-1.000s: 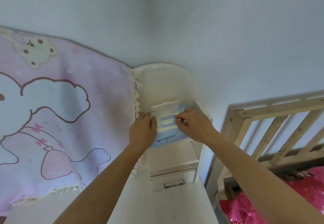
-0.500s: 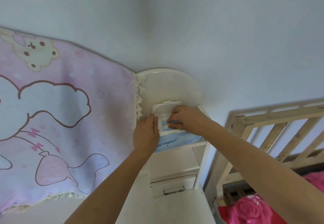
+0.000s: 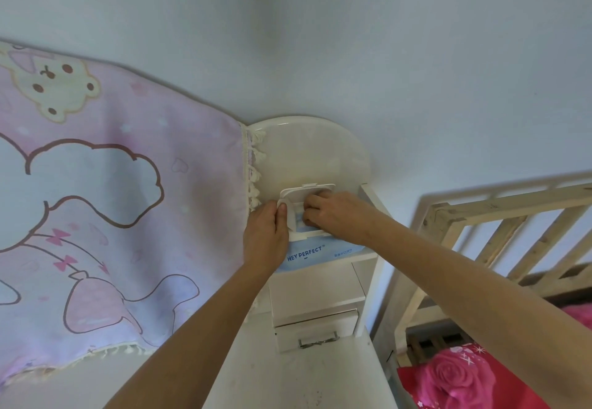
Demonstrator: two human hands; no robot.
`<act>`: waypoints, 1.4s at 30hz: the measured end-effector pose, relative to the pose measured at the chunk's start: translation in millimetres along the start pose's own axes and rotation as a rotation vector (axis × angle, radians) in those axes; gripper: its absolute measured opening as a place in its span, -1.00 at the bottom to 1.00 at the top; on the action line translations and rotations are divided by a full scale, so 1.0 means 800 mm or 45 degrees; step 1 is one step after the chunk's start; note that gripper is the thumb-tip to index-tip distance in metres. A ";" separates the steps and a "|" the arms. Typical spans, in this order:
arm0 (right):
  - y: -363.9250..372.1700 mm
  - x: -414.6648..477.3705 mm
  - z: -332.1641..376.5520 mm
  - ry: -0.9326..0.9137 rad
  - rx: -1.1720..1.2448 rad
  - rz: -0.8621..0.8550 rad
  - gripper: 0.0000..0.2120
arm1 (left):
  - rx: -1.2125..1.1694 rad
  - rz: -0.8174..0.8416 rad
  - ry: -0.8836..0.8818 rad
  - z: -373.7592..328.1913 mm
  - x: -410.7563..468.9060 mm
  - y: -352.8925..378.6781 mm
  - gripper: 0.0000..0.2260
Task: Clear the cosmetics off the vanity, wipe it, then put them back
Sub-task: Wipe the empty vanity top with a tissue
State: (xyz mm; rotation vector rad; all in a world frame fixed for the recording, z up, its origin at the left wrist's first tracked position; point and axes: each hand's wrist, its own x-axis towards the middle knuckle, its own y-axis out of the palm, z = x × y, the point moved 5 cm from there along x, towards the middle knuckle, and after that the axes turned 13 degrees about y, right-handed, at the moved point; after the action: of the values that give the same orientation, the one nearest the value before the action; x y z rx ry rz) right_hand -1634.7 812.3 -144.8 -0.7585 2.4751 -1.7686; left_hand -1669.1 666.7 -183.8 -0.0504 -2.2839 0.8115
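Note:
A blue pack of wet wipes [image 3: 315, 255] marked "HEY PERFECT" lies on the top shelf of the white vanity [image 3: 320, 373], with its white flip lid [image 3: 309, 191] standing open. My left hand [image 3: 266, 235] grips the pack's left side, thumb against a white wipe [image 3: 290, 221] sticking up from the opening. My right hand [image 3: 333, 216] has its fingers curled down at the opening and pinches the wipe there. No cosmetics are in sight.
A pink cartoon cloth [image 3: 105, 223] hangs over the mirror on the left. Below the shelf sits a small drawer [image 3: 315, 331] with a metal handle. A wooden bed rail [image 3: 499, 235] and a rose-print blanket [image 3: 461, 380] stand to the right.
My right hand moved from the pack's right edge into the opening under the lid. A white wipe now sticks up beside my left thumb. The view tilted slightly.

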 end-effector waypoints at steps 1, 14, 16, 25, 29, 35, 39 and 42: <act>0.003 0.000 0.002 0.004 -0.024 -0.009 -0.83 | -0.004 0.011 -0.001 0.002 0.001 0.001 -0.73; 0.022 -0.014 -0.020 0.813 1.184 0.129 -0.88 | 0.095 0.110 -0.043 0.008 -0.002 0.008 -0.73; 0.018 -0.022 -0.027 0.957 1.452 0.096 -0.85 | 0.103 0.103 -0.032 0.008 -0.004 0.007 -0.74; 0.025 -0.029 -0.017 0.804 1.383 0.182 -0.69 | 0.135 0.109 -0.015 0.004 -0.004 0.005 -0.73; 0.014 -0.019 -0.023 1.007 1.565 0.061 -0.86 | 0.140 0.107 -0.001 0.005 -0.004 0.004 -0.72; -0.079 -0.013 -0.050 1.035 2.199 -0.345 -0.77 | 0.153 0.135 0.007 0.004 -0.004 0.002 -0.74; -0.131 -0.031 -0.071 0.976 2.492 -0.542 -0.76 | 0.153 0.148 -0.018 0.000 -0.006 0.000 -0.75; -0.123 -0.055 -0.074 0.913 2.917 -0.542 -0.68 | 0.129 0.169 -0.057 0.004 -0.010 0.001 -0.81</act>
State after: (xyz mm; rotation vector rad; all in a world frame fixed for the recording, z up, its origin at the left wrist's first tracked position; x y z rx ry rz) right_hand -1574.7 857.4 -47.3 -0.1814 -0.8858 -3.2087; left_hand -1665.3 663.7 -190.8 -0.1403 -2.2969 1.0049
